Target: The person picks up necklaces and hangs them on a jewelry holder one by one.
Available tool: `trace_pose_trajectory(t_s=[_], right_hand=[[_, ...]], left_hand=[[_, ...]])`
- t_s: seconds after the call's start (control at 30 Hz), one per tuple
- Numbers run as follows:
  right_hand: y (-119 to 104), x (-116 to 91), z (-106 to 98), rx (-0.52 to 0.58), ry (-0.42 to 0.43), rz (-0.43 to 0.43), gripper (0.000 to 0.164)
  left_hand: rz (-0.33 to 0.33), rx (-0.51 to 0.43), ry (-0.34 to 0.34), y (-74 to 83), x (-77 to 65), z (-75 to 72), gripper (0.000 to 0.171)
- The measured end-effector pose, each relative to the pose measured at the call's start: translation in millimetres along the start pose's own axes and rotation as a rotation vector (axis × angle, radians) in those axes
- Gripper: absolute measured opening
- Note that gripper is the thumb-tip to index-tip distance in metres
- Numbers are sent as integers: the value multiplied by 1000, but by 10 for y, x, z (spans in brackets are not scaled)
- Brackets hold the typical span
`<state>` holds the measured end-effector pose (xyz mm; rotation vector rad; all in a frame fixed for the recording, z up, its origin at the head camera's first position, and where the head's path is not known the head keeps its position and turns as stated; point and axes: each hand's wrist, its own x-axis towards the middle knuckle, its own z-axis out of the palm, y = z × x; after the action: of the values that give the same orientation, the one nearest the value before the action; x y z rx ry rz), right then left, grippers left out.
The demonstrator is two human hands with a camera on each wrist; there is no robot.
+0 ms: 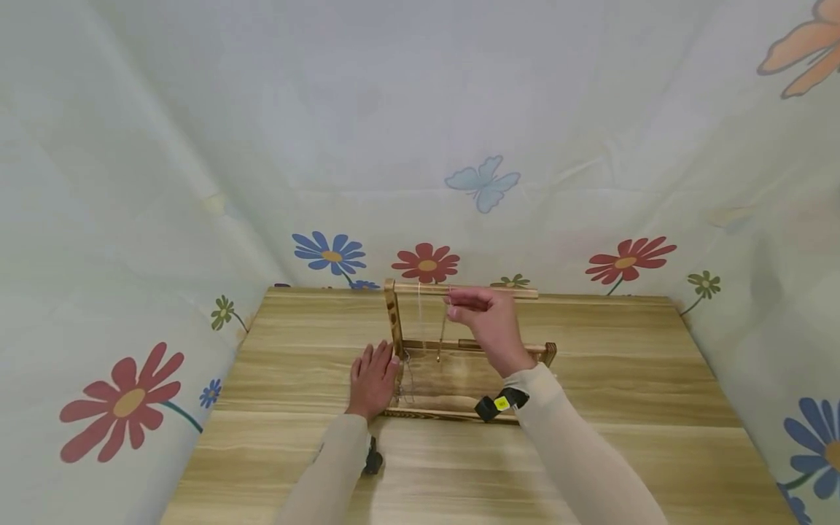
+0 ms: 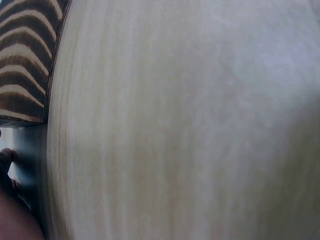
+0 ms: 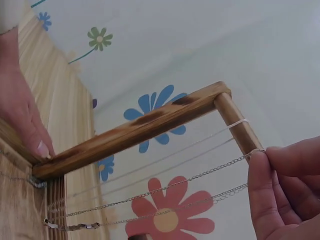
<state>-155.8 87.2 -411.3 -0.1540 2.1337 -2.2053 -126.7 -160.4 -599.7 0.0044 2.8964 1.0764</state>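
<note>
A wooden jewelry stand [image 1: 394, 317] has one upright at its left and a round bar [image 1: 528, 294] reaching right from the top. At that bar, the thumb and fingertips of my right hand [image 1: 495, 328] pinch a silver chain necklace [image 3: 165, 188], which hangs down in two strands with small shiny links low on it. A pale, thin necklace [image 3: 245, 121] loops over the bar between the upright and my right hand. My left hand [image 1: 374, 379] rests at the left end of the stand's base, fingers extended, fingertips by the upright's foot.
The stand's shallow wooden tray [image 1: 459, 379] lies under the bar. Thin chains [image 1: 408, 375] hang at its left end. Wood-grain tabletop [image 1: 617, 364] surrounds the stand, and a pale curtain [image 1: 394, 146] printed with flowers and butterflies rises behind and at both sides.
</note>
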Motion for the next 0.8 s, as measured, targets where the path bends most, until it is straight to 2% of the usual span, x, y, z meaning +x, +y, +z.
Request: trace_pose_trajectory(t_s=[0.17,0.6,0.7,0.8], right_hand=[[58,-48,-3,-82,35,-44,23],[185,-171,10,-190,151,-114,16],[280,-235,86,-182,151,-113,13],[427,-283,184,-158,116,-57,11]], left_hand=[[-10,14,2,-1,1,9,59],[-7,19,-1,43,-27,-13,59],[-5,23,-3,47,-24,-22,60],[-1,24,0,43,-20,-22,60]])
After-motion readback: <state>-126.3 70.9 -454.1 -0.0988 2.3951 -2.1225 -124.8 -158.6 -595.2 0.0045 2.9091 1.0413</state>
